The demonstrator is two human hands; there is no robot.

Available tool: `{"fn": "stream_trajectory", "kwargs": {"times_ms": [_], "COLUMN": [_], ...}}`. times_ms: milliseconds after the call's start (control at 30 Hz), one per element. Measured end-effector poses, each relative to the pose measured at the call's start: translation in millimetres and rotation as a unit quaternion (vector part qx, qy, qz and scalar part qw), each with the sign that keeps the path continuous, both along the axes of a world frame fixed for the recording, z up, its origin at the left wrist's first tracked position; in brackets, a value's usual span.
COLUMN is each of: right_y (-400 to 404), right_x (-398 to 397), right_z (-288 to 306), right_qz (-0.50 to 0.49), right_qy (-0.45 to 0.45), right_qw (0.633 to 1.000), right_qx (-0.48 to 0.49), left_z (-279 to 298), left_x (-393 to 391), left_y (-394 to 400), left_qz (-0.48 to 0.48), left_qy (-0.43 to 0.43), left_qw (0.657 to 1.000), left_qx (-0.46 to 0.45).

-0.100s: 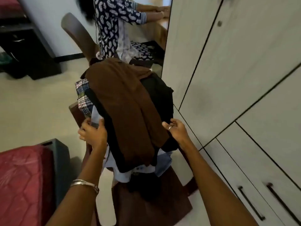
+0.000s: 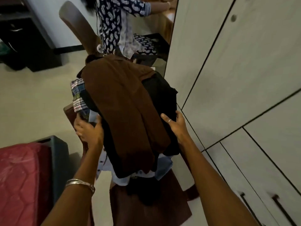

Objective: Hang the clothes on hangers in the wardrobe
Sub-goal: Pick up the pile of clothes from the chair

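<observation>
The left hand (image 2: 88, 130) grips the left side of the pile of clothes (image 2: 127, 115), with the thumb up against a pale blue garment and the fingers curled under the edge. The right hand (image 2: 173, 123) holds the right side of the pile, fingers curled around the black garment (image 2: 162, 95). So both grips are closed on the pile, one on each side.

The pile lies over a brown chair (image 2: 146, 204), in the middle of the view. On top is a brown garment (image 2: 123, 103), under it the black one, then a checked shirt (image 2: 78, 95) at the far left and a pale blue shirt (image 2: 164, 170) hanging out at the near end. I judge the pile to be soft and rather heavy together. The layers can slide over each other, so it is safer to hold from below on both sides, or to take only the top piece.

No hanger is visible. The wardrobe (image 2: 236, 79) stands just to the right, its pale doors shut, with dark handles on the near drawers. The floor (image 2: 32, 98) is pale. A red mattress (image 2: 21, 176) is at the near left, and another person (image 2: 117, 22) sits at the far side.
</observation>
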State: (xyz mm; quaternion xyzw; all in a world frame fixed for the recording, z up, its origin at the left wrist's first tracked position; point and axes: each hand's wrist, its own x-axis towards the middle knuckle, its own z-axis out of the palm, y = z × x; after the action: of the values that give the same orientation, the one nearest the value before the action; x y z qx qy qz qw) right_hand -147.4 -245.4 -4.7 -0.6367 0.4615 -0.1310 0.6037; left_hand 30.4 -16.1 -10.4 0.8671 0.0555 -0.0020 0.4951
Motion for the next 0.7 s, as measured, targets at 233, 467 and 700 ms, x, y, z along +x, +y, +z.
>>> {"fn": "stream_trajectory", "kwargs": {"times_ms": [233, 467, 700], "right_y": [-6.5, -23.1, -25.7], "right_x": [56.9, 49.8, 63.7], "right_z": [-21.3, -28.5, -8.4], "right_qz": [0.050, 0.085, 0.140], "right_qy": [-0.089, -0.100, -0.059], "right_qw": [0.994, 0.989, 0.978], "right_qx": [0.024, 0.073, 0.145], "left_z": [-37.2, -14.9, 0.2], "left_x": [5.6, 1.8, 17.7], "left_y": [-11.1, 4.6, 8.1], "left_qz": [-0.087, -0.143, -0.325], "left_qy": [0.192, 0.268, 0.220], "left_qw": [0.942, 0.892, 0.876], "left_qx": [-0.261, -0.333, -0.280]}}
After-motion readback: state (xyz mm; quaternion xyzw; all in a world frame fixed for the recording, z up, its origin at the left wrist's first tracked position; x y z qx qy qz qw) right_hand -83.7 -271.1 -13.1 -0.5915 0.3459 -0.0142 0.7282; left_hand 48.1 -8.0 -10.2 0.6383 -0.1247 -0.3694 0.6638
